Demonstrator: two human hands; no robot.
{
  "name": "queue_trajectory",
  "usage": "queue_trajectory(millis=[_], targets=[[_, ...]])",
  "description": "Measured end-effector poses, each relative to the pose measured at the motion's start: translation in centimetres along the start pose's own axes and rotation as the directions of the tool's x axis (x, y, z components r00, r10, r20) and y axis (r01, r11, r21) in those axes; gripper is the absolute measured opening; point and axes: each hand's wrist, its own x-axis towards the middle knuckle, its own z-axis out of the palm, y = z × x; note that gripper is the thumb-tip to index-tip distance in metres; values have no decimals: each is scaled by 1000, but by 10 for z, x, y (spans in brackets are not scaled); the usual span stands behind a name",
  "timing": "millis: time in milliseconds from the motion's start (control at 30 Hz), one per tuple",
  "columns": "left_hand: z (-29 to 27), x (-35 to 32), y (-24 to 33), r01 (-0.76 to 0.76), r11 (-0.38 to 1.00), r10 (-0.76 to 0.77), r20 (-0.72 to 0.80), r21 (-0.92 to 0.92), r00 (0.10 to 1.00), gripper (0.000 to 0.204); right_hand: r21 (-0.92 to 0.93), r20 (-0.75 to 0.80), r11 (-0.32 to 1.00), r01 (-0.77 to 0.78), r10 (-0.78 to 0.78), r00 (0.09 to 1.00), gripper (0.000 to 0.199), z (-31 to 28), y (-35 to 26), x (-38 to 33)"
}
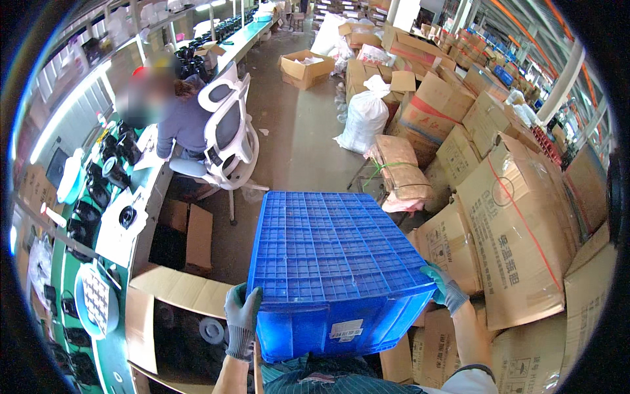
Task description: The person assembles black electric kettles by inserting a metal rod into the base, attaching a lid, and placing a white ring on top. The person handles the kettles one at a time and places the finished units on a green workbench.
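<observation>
Fingers of your gloved left hand (241, 314) and right hand (445, 287) curl tight around the upturned blue crate (335, 262), held at chest height; carrying looks underway, not yet set down.

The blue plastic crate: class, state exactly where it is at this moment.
In the head view, the blue plastic crate is low and central, upside down, gripped between the gloved left hand and right hand, with stacked cardboard boxes on its right.

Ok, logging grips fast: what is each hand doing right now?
Left hand: gloved, closed on the near left corner of the blue crate.
Right hand: gloved, closed on the crate's near right corner.
</observation>
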Motion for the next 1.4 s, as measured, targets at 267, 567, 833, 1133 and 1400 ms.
queue_trajectory(millis=[267, 567, 833, 1133, 1400], targets=[[51, 183, 17, 63, 997, -63, 9, 44, 998, 33, 201, 3, 978, 55, -56, 998, 31, 31, -39, 167], [207, 521, 2, 82, 994, -78, 48, -69, 996, 26, 37, -366, 913, 406, -365, 856, 22, 75, -160, 491], [313, 794, -52, -25, 997, 25, -2, 78, 1000, 39, -307, -215, 819, 485, -556, 803, 35, 107, -166, 864], [273, 622, -102, 489, 872, -471, 312, 25, 825, 52, -763, 489, 407, 503, -146, 860, 46, 247, 4, 836], [146, 274, -114, 338, 746, -494, 136, 573, 859, 54, -750, 658, 302, 588, 419, 625, 47, 232, 62, 652]])
